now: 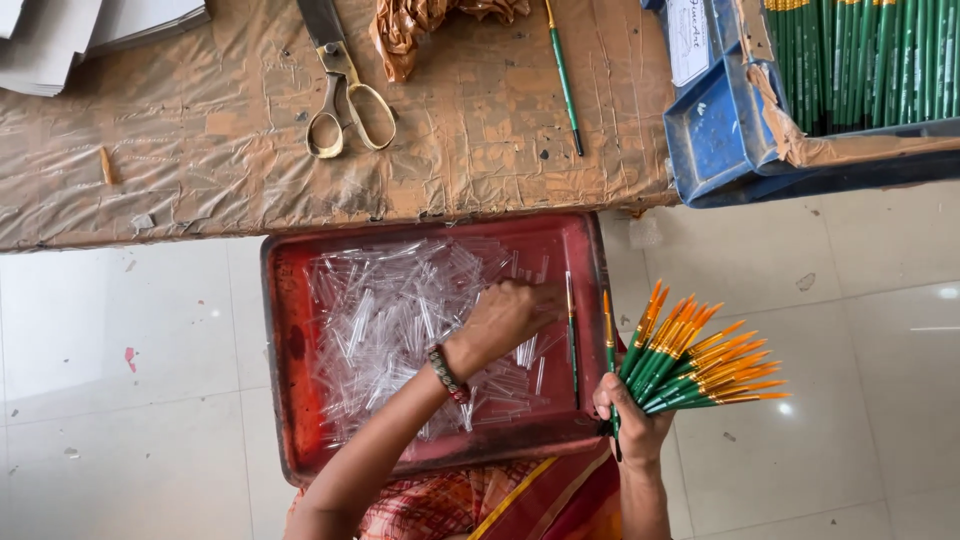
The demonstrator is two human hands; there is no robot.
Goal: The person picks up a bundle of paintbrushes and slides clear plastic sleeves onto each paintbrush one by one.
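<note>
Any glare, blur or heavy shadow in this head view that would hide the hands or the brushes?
Head view: even, soft light with faint shadows; small glare spots on the floor tiles at right; the left hand in the red tray of clear tubes looks slightly motion-blurred; the brush bundle in the right hand is sharp; the scissors are clear.

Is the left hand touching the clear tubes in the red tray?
Touching. The head view shows the left hand pressed down into the clear tubes, no gap visible.
</note>
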